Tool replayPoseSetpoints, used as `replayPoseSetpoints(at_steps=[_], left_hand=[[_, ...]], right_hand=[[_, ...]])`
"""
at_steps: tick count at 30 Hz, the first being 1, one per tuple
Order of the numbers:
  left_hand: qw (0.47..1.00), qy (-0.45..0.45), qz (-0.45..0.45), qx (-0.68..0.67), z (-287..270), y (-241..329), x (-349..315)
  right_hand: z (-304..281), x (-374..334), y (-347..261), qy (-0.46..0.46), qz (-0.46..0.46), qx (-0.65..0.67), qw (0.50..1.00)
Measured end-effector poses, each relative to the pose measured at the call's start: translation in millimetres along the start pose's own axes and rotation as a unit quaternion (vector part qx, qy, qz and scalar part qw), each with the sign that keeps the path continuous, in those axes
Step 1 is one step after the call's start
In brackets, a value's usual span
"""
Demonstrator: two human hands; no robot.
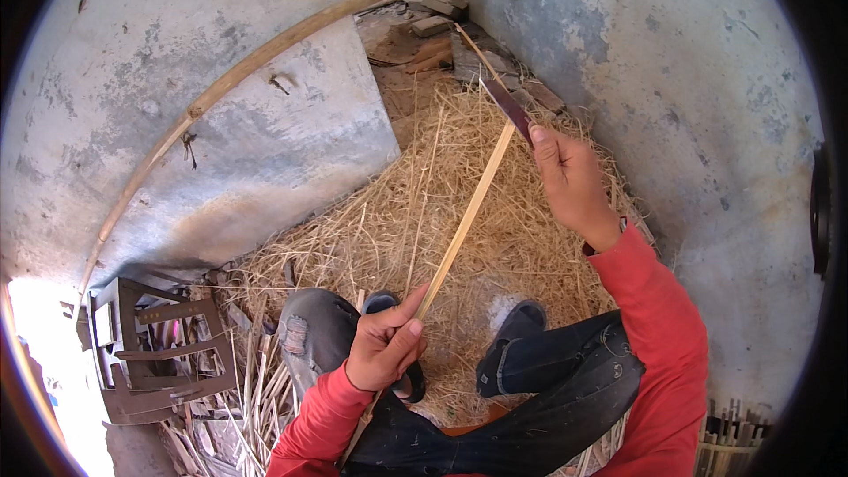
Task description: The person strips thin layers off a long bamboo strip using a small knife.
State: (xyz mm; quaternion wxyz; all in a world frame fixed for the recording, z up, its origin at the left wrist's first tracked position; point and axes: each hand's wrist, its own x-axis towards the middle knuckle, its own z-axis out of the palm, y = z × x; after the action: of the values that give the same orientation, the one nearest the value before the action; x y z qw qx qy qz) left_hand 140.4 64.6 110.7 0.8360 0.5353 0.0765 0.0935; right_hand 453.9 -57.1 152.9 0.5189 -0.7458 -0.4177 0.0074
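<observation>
A long, pale bamboo strip [468,216] slants up and away from my left hand [386,344], which is closed round its near end above my left knee. My right hand [572,181] grips the handle end of a knife [507,109] with a dark, reddish-brown blade. The blade lies across the upper part of the strip, and the strip's thin far end shows beyond it, pointing toward the corner. My fingers partly hide the knife's handle.
Thin shavings [495,256] cover the floor round my feet. Loose bricks [433,13] lie in the far corner between stained walls. A long, bent pole [291,35] arches across the left. Beside a dark slatted frame [168,349] lie several split strips [256,397]. Upright sticks [733,433] stand lower right.
</observation>
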Motion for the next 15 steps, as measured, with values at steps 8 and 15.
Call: replayPoseSetpoints(at_steps=[8, 15], left_hand=[[0.998, -0.006, 0.007, -0.063, -4.5, 0.5, -3.8], [0.997, 0.011, -0.005, -0.073, -8.0, 1.7, -5.0]], right_hand=[[18.8, -16.9, -10.3, -0.057, 0.024, 0.002, 0.998], [37.7, -35.5, -32.2, -0.136, 0.004, 0.006, 0.991]])
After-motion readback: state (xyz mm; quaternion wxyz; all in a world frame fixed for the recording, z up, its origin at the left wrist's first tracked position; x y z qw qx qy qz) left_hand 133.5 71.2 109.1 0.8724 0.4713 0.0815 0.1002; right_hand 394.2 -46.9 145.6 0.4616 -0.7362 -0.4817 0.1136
